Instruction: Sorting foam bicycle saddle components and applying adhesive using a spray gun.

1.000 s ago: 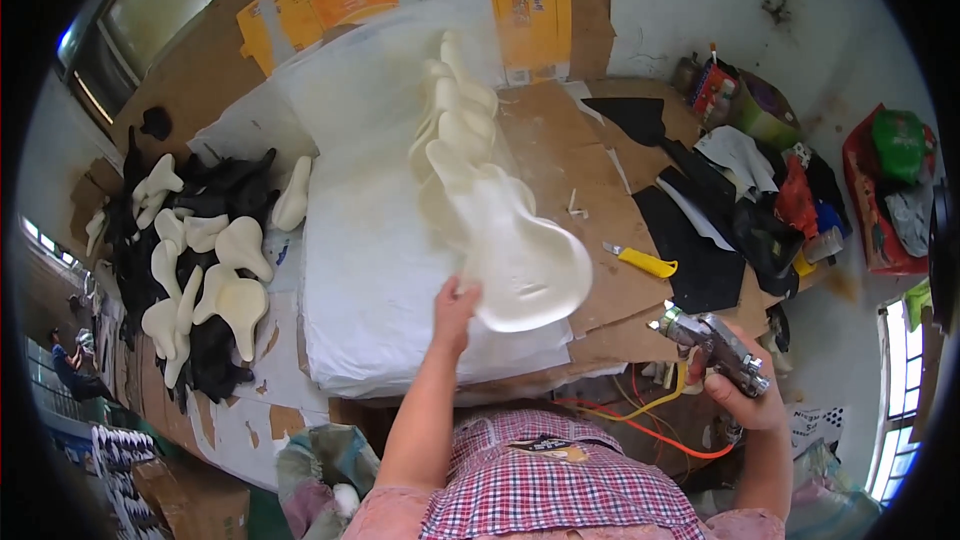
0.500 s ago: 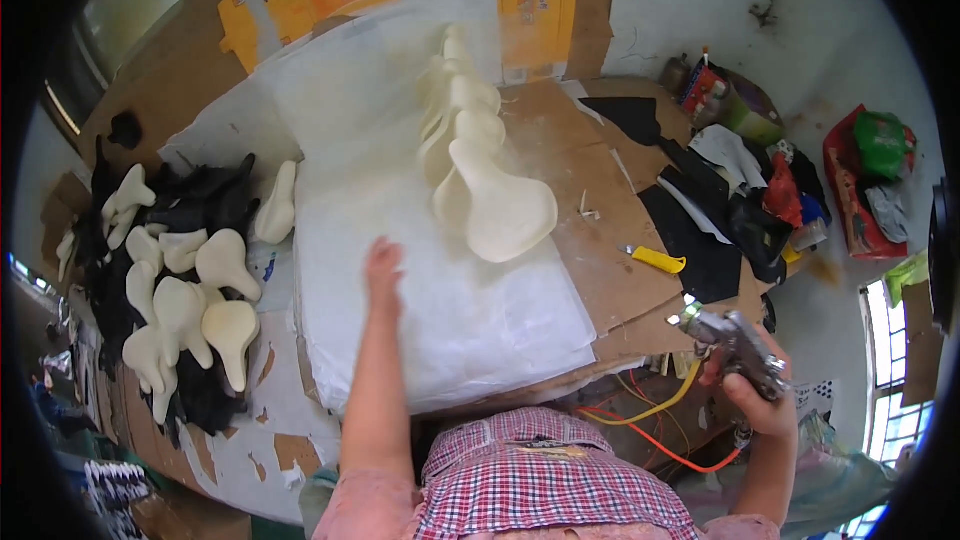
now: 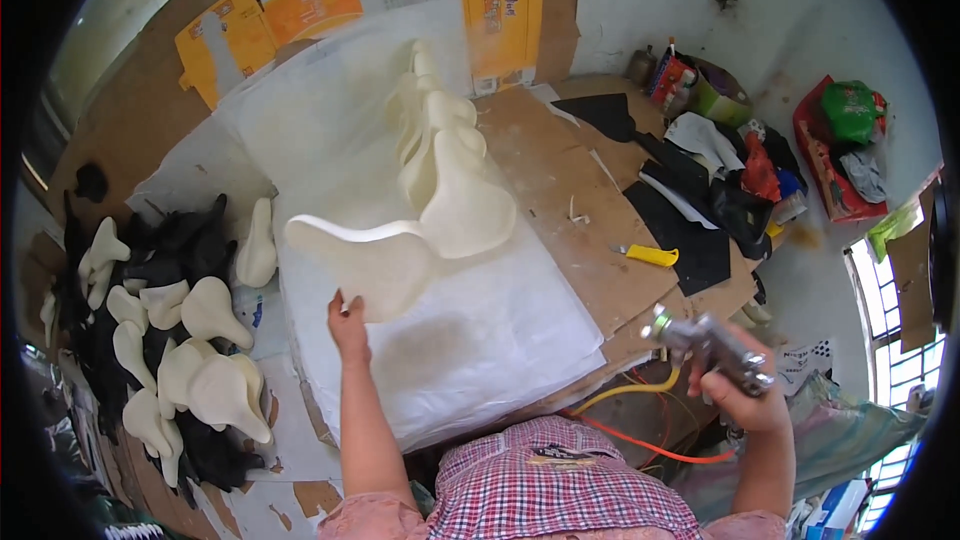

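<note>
My left hand [image 3: 350, 325] is closed on the near edge of a cream, saddle-shaped foam pad [image 3: 375, 265]. The pad is tilted over a white sheet [image 3: 490, 360], with a shadow below it. Just beyond, a row of similar pads stretches away from me, the nearest being a wide foam pad [image 3: 468, 202]. In my right hand [image 3: 745, 385] is a metal spray gun [image 3: 710, 348], its nozzle pointing left and away from me. A yellow hose [image 3: 640, 386] and an orange hose [image 3: 650, 450] run below it.
At the left, several foam pads [image 3: 215, 312] lie over black material [image 3: 190, 240]. A yellow utility knife [image 3: 650, 255] rests on brown cardboard [image 3: 555, 175] at the right. Black sheet pieces [image 3: 690, 240] and assorted clutter sit beyond. Orange-yellow cardboard [image 3: 500, 10] lines the back.
My left hand, holding nothing half a second ago, now grips a foam pad beside the row. The whole view has shifted slightly. My right hand still holds the spray gun.
</note>
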The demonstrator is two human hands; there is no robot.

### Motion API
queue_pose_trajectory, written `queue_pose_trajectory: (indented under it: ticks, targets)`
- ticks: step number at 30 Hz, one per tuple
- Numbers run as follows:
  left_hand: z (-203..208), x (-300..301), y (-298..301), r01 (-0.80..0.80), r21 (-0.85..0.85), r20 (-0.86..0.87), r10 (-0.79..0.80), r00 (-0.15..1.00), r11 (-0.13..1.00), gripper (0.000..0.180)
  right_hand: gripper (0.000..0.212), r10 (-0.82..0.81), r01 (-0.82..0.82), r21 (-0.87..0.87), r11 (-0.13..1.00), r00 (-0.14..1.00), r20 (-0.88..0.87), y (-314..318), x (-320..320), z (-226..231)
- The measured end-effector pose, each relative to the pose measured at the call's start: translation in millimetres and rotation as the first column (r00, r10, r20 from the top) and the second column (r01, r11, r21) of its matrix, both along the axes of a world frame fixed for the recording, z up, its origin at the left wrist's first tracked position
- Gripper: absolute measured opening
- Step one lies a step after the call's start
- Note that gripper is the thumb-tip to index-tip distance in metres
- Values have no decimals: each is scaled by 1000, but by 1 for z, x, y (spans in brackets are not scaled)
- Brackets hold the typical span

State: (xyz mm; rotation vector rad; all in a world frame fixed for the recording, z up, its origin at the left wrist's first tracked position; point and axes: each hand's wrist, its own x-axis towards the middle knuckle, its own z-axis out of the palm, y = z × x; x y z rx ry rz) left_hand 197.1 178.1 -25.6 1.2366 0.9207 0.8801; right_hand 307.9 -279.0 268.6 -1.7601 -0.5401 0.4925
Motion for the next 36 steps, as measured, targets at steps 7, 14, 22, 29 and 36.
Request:
queue_pose_trajectory:
  ticks: [7,14,22,29,36]
  targets:
    - [-9,63,15,364,155,-87,-354,931,919,40,61,21,-25,194,981,1000,23,3,4,9]
    - [-32,167,-6,458,547,-512,-153,845,700,39,60,70,-71,7,997,992,101,3,8,24]
    - [36,119,-29,368,399,-243,-291,926,840,32,66,-31,33,167,985,999,-12,4,37,3]
    - [143,4,72,-520,-188,544,529,652,833,57,68,-91,75,212,974,994,67,35,63,-7]
    - [20,148,97,119,93,-100,-110,989,989,60,53,147,-144,-101,984,989,21,46,78,-13]
